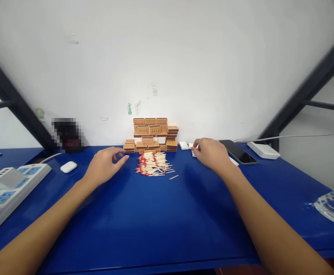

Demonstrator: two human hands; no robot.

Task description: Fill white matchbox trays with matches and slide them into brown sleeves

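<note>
My left hand point(105, 166) lies open and empty on the blue table point(155, 221), fingers loosely apart, just left of the pile of red-tipped matches point(154, 164). My right hand point(211, 152) is right of the pile, fingers curled down onto a small white tray point(194, 153); whether they grip it, I cannot tell. The stacked matchboxes point(152, 135) stand just beyond the matches, against the wall.

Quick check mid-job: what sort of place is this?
Likely an indoor workbench or desk against a white wall: a blue table with a power strip, a phone, and stacked matchboxes behind a pile of matches.
</note>
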